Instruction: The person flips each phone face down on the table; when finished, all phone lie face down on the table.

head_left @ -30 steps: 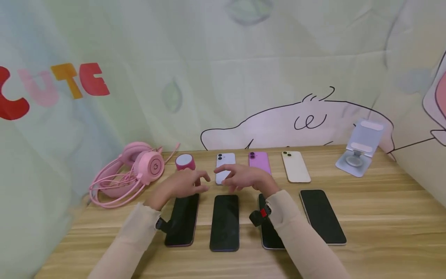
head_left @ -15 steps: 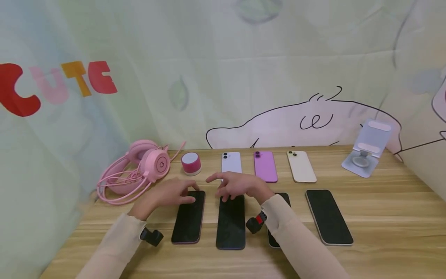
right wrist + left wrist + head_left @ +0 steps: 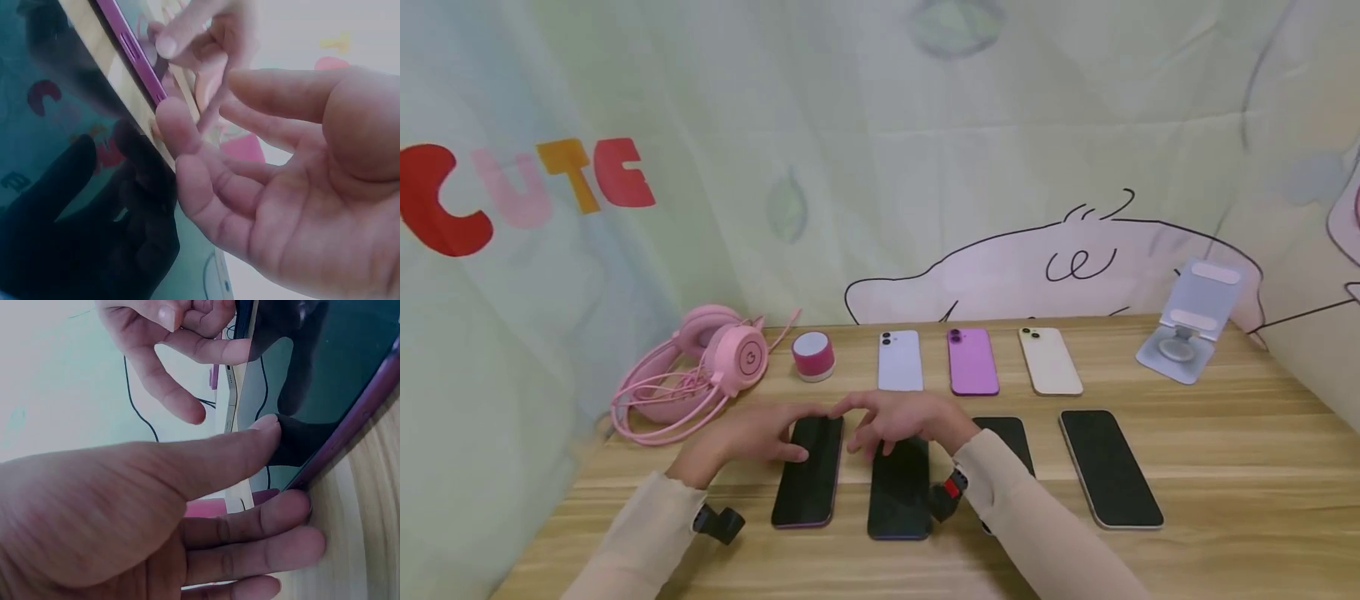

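Note:
In the head view, several smartphones lie screen up in a front row. My left hand (image 3: 748, 437) is at the upper left of the leftmost smartphone (image 3: 811, 487), which has a purple edge. Its thumb (image 3: 231, 453) reaches over the dark screen in the left wrist view, while the other fingers extend beside the phone's edge. Over the top part of the neighbouring blue-edged smartphone (image 3: 898, 496) hangs my right hand (image 3: 906, 414). Its fingers are loosely bent near that phone's edge, and its index finger points toward the left hand. Neither hand is curled round a phone.
Behind are a lavender phone (image 3: 900, 360), a purple phone (image 3: 973, 361) and a cream phone (image 3: 1051, 361), backs up. Pink headphones (image 3: 737, 358) and a small pink speaker (image 3: 813, 358) stand left. Two more dark-screened phones (image 3: 1110, 468) and a phone stand (image 3: 1187, 317) are right.
Both hands have come down and back toward the front row from above the back phones. The left thumb now lies over the leftmost smartphone's screen. The head view shifted slightly.

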{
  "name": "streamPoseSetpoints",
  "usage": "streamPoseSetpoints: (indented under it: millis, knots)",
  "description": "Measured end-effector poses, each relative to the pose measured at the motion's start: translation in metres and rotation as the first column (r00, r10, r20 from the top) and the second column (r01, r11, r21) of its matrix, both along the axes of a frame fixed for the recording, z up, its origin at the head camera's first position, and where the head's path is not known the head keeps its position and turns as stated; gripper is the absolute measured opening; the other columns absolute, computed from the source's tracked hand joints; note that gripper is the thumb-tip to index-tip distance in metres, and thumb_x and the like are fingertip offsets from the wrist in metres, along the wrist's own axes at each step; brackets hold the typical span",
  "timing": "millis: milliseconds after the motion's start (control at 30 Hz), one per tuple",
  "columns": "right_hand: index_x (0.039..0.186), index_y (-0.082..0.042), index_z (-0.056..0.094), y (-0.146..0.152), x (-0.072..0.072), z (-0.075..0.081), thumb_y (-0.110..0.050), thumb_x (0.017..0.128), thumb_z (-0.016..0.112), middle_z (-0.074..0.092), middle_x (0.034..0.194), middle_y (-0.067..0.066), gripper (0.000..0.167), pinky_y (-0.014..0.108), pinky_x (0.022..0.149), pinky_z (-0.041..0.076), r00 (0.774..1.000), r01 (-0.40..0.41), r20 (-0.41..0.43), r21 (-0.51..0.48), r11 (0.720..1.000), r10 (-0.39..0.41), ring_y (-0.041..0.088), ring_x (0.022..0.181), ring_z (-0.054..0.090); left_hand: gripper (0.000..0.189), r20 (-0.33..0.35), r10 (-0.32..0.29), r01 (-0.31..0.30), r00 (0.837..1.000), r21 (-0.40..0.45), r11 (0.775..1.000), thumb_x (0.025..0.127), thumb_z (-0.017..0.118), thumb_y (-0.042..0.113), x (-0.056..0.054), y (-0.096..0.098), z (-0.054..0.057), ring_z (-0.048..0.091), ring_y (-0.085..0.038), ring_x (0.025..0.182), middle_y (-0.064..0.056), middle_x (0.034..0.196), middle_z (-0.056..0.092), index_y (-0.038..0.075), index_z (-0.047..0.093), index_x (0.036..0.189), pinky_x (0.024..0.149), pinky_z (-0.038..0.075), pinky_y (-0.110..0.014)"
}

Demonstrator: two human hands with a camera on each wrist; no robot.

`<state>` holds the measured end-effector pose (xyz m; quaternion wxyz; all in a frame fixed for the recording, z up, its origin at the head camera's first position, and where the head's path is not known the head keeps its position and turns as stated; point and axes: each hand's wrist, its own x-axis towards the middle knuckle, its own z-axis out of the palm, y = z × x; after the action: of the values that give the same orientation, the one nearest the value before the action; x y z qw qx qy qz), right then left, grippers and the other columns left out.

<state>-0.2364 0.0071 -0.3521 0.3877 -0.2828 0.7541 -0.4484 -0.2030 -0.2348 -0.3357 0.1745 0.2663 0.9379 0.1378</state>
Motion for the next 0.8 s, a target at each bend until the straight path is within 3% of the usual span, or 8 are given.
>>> streamPoseSetpoints:
  millis: [67, 167, 300, 367, 533, 700, 800]
  knots:
    - [0.146, -0.011, 0.047, -0.002, 0.001, -0.001, -0.008, 0.097, 0.062, 0.067, 0.098, 0.011, 0.051, 0.029, 0.068, 0.051, 0.999, -0.004, 0.041, -0.022, 1.0, 0.005, 0.019, 0.078, 0.066, 0.057, 0.004, 0.01, -0.01, 1.0, 0.005, 1.0, 0.09, 0.076, 0.021, 0.0, 0.001, 0.0, 0.057, -0.018, 0.087, -0.005, 0.116, 0.064, 0.012, 0.054, 0.142, 0.083, 0.05, -0.038]
    - [0.147, -0.008, 0.044, -0.005, 0.003, -0.002, -0.006, 0.098, 0.061, 0.063, 0.096, 0.011, 0.052, 0.03, 0.07, 0.053, 0.99, 0.022, 0.144, -0.071, 0.997, -0.011, 0.02, 0.078, 0.065, 0.055, 0.006, 0.017, -0.017, 1.0, 0.001, 1.0, 0.09, 0.077, 0.021, 0.001, 0.001, 0.0, 0.057, -0.018, 0.085, -0.005, 0.106, 0.065, 0.012, 0.055, 0.14, 0.08, 0.051, -0.037]
    - [0.148, -0.008, 0.041, -0.007, 0.003, -0.005, -0.005, 0.098, 0.06, 0.063, 0.094, 0.012, 0.053, 0.033, 0.073, 0.054, 0.952, 0.121, 0.295, -0.125, 0.985, -0.079, 0.021, 0.079, 0.064, 0.057, 0.03, 0.037, -0.037, 0.999, 0.015, 0.999, 0.089, 0.077, 0.019, 0.001, 0.001, -0.001, 0.058, -0.014, 0.075, -0.001, 0.091, 0.062, 0.011, 0.053, 0.141, 0.071, 0.05, -0.032]
    - [0.148, -0.009, 0.041, -0.008, 0.002, -0.007, -0.005, 0.099, 0.059, 0.065, 0.092, 0.012, 0.053, 0.032, 0.072, 0.053, 0.938, 0.152, 0.331, -0.135, 0.979, -0.1, 0.021, 0.078, 0.063, 0.058, 0.039, 0.041, -0.042, 0.998, 0.02, 0.999, 0.09, 0.076, 0.018, 0.001, 0.001, -0.002, 0.058, -0.012, 0.071, 0.0, 0.087, 0.06, 0.011, 0.052, 0.142, 0.067, 0.05, -0.03]
    - [0.148, -0.014, 0.043, -0.007, 0.001, -0.008, -0.003, 0.1, 0.057, 0.065, 0.088, 0.013, 0.051, 0.03, 0.069, 0.052, 0.936, 0.166, 0.334, -0.143, 0.976, -0.111, 0.02, 0.073, 0.059, 0.06, 0.025, 0.04, -0.04, 0.999, 0.014, 0.999, 0.091, 0.075, 0.019, 0.001, 0.003, -0.003, 0.059, -0.012, 0.069, 0.0, 0.084, 0.061, 0.007, 0.049, 0.144, 0.069, 0.051, -0.032]
    - [0.149, -0.018, 0.041, -0.002, -0.001, -0.007, 0.0, 0.099, 0.057, 0.063, 0.085, 0.012, 0.055, 0.029, 0.066, 0.051, 0.937, 0.195, 0.318, -0.137, 0.971, -0.144, 0.02, 0.068, 0.055, 0.061, -0.015, 0.029, -0.029, 0.999, 0.026, 0.999, 0.094, 0.072, 0.023, -0.002, 0.006, -0.007, 0.059, -0.015, 0.081, -0.005, 0.104, 0.065, 0.006, 0.047, 0.146, 0.077, 0.051, -0.037]
    - [0.152, -0.018, 0.036, 0.002, -0.003, -0.004, 0.001, 0.099, 0.056, 0.061, 0.084, 0.012, 0.06, 0.029, 0.066, 0.051, 0.943, 0.204, 0.295, -0.141, 0.969, -0.155, 0.019, 0.068, 0.055, 0.06, -0.009, 0.027, -0.026, 1.0, 0.087, 0.996, 0.095, 0.07, 0.021, -0.004, 0.007, -0.01, 0.059, -0.018, 0.084, -0.008, 0.108, 0.064, 0.007, 0.044, 0.148, 0.079, 0.05, -0.04]
